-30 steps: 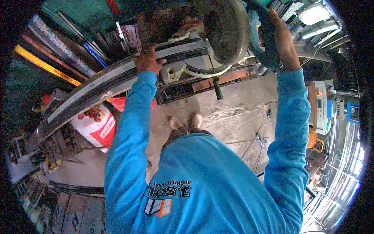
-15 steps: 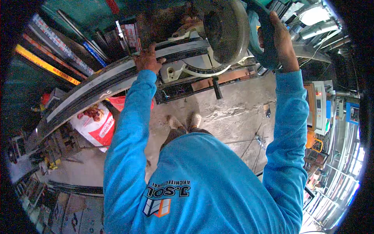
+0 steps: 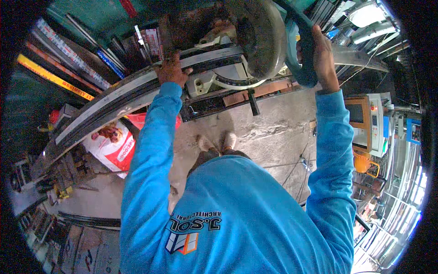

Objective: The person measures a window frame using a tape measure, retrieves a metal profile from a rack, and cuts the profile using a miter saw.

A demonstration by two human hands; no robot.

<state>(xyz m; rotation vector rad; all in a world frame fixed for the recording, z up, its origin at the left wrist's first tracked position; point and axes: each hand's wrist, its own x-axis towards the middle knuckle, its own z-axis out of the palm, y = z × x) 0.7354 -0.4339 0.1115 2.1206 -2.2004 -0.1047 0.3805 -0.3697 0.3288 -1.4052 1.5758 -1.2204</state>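
Note:
A long pale metal profile lies across the bed of a miter saw, its length running off to the left. My left hand grips it just left of the saw's white base, thumb pointing right. Above the base is the saw head, with a rounded, cloudy guard that hides most of the blade. My right hand is wrapped round the saw's dark blue-grey loop handle, to the right of the guard. Whether the blade touches the profile cannot be made out.
Several metal lengths, one in a yellow wrapper, lean at the left. Below the profile stands a red and white bag. A dark lever juts from the saw's front. At right is a machine with a control panel.
My right hand and the saw handle have shifted a little left and toward me, and the saw head has moved slightly left with them. My left hand stays on the profile.

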